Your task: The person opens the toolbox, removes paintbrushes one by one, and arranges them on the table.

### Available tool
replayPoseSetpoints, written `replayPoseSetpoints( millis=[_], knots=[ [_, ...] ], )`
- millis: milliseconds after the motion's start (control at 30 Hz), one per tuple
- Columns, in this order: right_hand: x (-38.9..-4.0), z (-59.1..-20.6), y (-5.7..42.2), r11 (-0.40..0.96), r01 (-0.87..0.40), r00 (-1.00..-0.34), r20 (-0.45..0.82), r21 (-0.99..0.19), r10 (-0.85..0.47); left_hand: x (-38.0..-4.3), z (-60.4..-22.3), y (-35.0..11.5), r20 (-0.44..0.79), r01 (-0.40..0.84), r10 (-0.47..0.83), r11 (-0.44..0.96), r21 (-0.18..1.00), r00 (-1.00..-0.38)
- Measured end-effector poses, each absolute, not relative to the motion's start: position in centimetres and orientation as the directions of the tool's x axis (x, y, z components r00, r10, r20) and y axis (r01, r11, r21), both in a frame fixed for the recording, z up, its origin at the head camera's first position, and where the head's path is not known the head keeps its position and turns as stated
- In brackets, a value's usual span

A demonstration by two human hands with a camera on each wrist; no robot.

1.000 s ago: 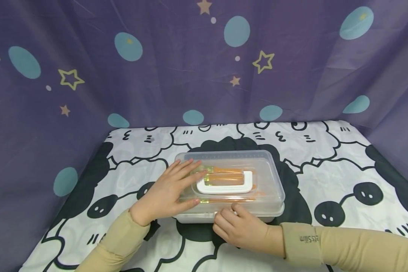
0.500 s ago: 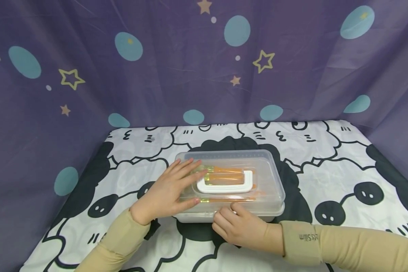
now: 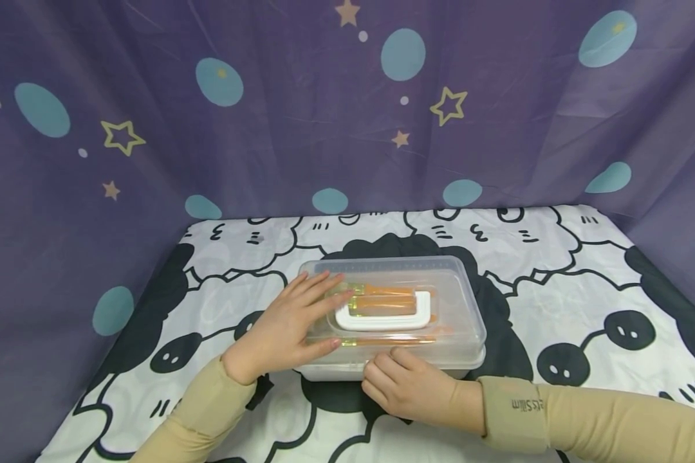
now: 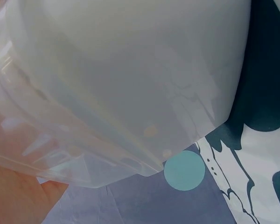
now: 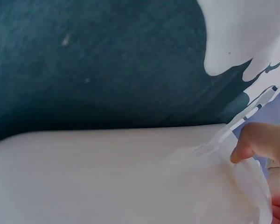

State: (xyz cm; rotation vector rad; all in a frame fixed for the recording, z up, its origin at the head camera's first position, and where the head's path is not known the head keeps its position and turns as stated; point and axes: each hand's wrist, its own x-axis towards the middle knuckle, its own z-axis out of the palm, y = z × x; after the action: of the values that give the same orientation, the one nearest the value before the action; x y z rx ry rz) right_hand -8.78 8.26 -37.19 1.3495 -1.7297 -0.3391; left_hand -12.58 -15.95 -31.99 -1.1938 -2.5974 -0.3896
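A lidded plastic storage box (image 3: 460, 308) sits on the patterned cloth, its clear lid on and a white carrying handle (image 3: 384, 324) lying flat on top. Through the lid show several slim orange sticks (image 3: 388, 301) with yellow-green ends; their kind is unclear. My left hand (image 3: 278, 331) rests on the lid's left side with fingers spread. At the front middle, my right hand (image 3: 411, 389) has its fingers curled at the rim. The right wrist view has the thumb and fingers pinching a pale latch (image 5: 249, 179) there. In the left wrist view the box wall (image 4: 144, 88) fills most of the frame.
The white cloth (image 3: 237, 424) with black sheep drawings covers the table. Behind and at both sides hangs a purple curtain (image 3: 301, 96) with stars and blue ovals. A small black object (image 3: 259, 391) lies by the left wrist, partly hidden.
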Motion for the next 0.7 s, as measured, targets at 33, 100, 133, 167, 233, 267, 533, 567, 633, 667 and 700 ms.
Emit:
replayPoseSetpoints(
  millis=[33,100,133,167,233,267,533,567,633,667,700],
  knots=[
    [-8.7,-37.1,8.3,0.368,-0.643,-0.012,0.471,0.672,-0.882,-12.6,-32.0,-16.0,0.338,0.767,0.698,0.627,0.135,-0.631],
    [-8.7,-36.9,8.4,0.361,-0.653,-0.016,0.464,0.666,-0.885,-12.6,-32.0,-16.0,0.338,0.766,0.698,0.629,0.132,-0.631],
    [-8.6,-36.8,8.5,0.357,-0.658,-0.017,0.461,0.663,-0.887,-12.6,-32.1,-16.0,0.338,0.765,0.697,0.63,0.131,-0.632],
    [-8.6,-36.7,8.5,0.353,-0.66,-0.019,0.455,0.663,-0.89,-12.6,-32.1,-16.1,0.339,0.765,0.697,0.632,0.128,-0.632],
    [-8.6,-36.6,8.7,0.343,-0.667,-0.019,0.445,0.662,-0.895,-12.6,-32.2,-16.1,0.34,0.764,0.696,0.633,0.125,-0.632],
    [-8.6,-36.5,8.7,0.34,-0.669,-0.02,0.441,0.661,-0.897,-12.6,-32.2,-16.1,0.34,0.763,0.695,0.634,0.124,-0.633],
    [-8.4,-36.2,9.2,0.347,-0.672,-0.023,0.449,0.655,-0.893,-12.7,-32.2,-16.0,0.344,0.769,0.699,0.627,0.127,-0.627],
    [-8.4,-36.2,9.3,0.349,-0.67,-0.024,0.451,0.655,-0.892,-12.7,-32.2,-16.0,0.345,0.769,0.699,0.626,0.126,-0.626],
    [-8.3,-36.1,9.3,0.355,-0.669,-0.025,0.457,0.653,-0.889,-12.7,-32.2,-16.0,0.347,0.77,0.7,0.626,0.125,-0.625],
    [-8.3,-36.1,9.3,0.359,-0.669,-0.026,0.462,0.651,-0.886,-12.7,-32.2,-16.0,0.347,0.77,0.699,0.626,0.126,-0.625],
    [-8.3,-36.2,9.4,0.363,-0.669,-0.026,0.468,0.648,-0.883,-12.7,-32.3,-16.0,0.348,0.77,0.699,0.626,0.126,-0.625]
  ],
)
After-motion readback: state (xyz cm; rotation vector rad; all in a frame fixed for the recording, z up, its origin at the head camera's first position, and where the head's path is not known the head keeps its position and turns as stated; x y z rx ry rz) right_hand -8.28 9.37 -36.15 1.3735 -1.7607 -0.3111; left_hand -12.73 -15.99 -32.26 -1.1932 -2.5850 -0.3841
